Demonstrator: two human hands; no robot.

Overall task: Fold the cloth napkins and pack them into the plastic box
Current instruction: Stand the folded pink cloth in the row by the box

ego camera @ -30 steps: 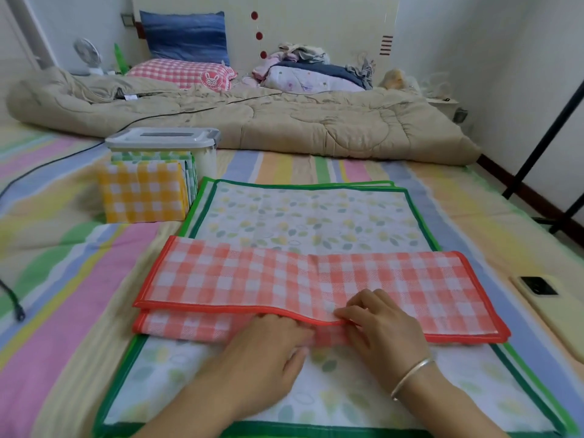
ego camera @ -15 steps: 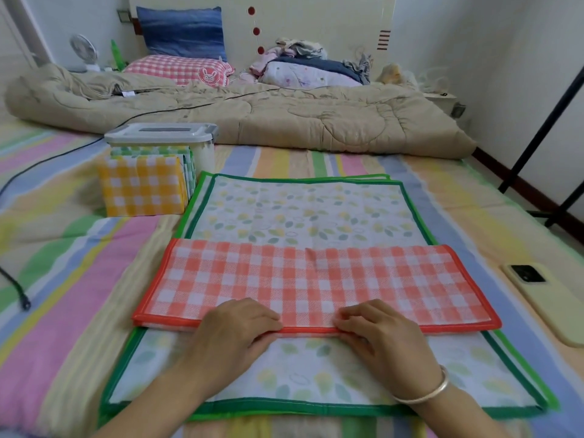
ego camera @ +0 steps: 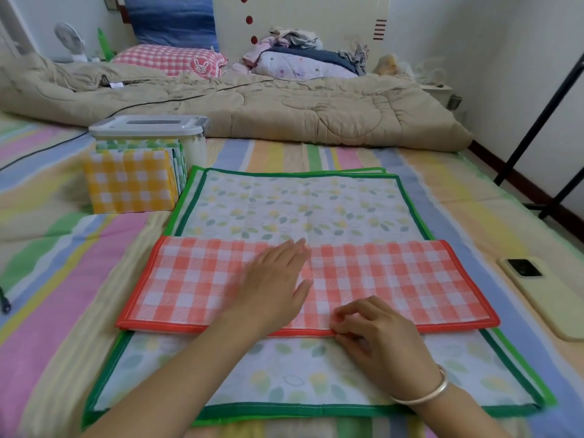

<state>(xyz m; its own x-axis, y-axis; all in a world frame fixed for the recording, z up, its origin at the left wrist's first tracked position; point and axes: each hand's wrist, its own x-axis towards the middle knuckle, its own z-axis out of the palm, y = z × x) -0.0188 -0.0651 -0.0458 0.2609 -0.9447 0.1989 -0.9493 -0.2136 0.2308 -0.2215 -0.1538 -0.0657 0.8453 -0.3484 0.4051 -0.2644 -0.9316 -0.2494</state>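
Pressing my left hand (ego camera: 271, 279), fingers straight, on the half-folded red napkin (ego camera: 395, 279); my right hand (ego camera: 379, 336) fingers pinch its hem. At ten o'clock a folded stack (ego camera: 129, 181) waits by the plastic box (ego camera: 148, 128); leaf-print napkins (ego camera: 300, 207) unfolded.

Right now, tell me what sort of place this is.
Most likely a bedroom: a rumpled beige quilt lies across a striped sheet, and pillows rest against a headboard behind it.

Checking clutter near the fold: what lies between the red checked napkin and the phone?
In the head view, only bare striped bedsheet separates the red checked napkin from the phone; nothing lies there.
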